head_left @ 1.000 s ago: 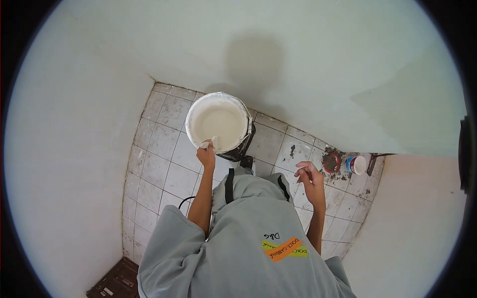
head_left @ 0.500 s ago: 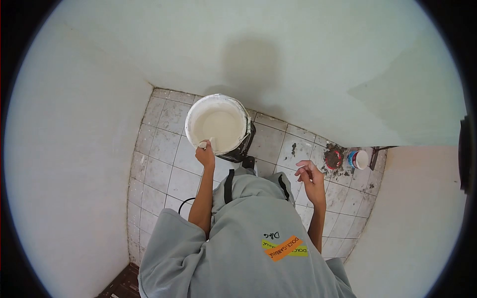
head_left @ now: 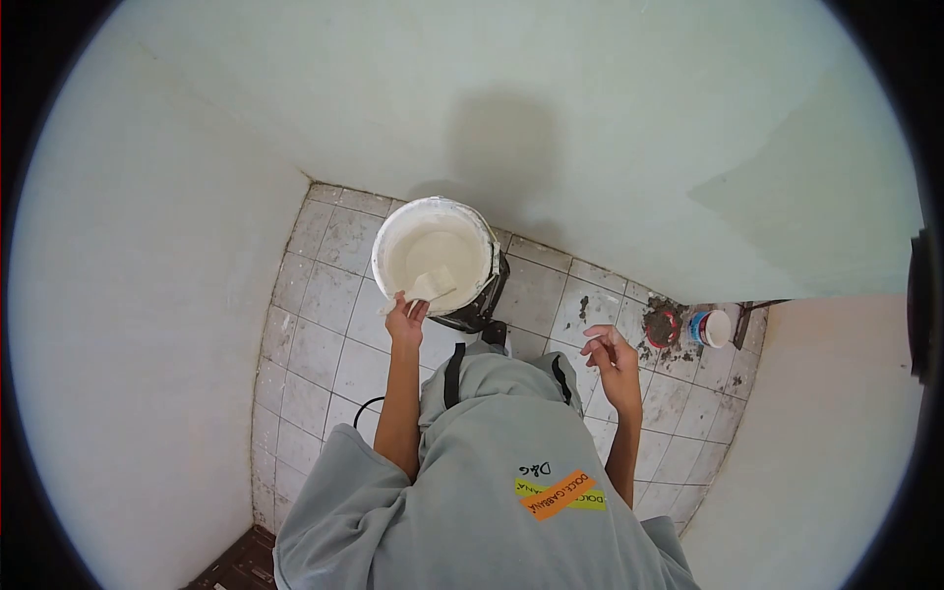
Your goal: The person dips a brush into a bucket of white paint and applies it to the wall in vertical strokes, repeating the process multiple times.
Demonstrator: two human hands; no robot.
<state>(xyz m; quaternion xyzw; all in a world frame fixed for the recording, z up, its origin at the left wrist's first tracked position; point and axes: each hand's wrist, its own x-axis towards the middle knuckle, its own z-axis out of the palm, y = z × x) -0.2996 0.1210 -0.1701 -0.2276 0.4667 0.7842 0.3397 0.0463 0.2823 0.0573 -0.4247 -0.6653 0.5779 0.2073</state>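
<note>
My left hand (head_left: 405, 320) is closed round the handle of a paintbrush (head_left: 431, 283) coated in off-white paint. The brush head lies over the near inner side of a white bucket (head_left: 379, 258), whose rim is smeared with paint. Pale paint (head_left: 423, 251) fills the lower part of the bucket. Over on the right, my right hand (head_left: 616, 364) hovers in front of my body with loosely bent, separated fingers and nothing in them.
The bucket rests on a black support (head_left: 484, 307) by the wall. Dark mortar in a red container (head_left: 663, 326) and a blue-and-white tub (head_left: 710, 328) stand on the tiled floor (head_left: 364, 339) to the right. A brown object (head_left: 246, 565) lies at lower left. Walls (head_left: 295, 88) surround me.
The paintbrush head has turned and now shows its broad side over the bucket. My left hand has shifted slightly down and its fingers are looser; my right hand has barely moved.
</note>
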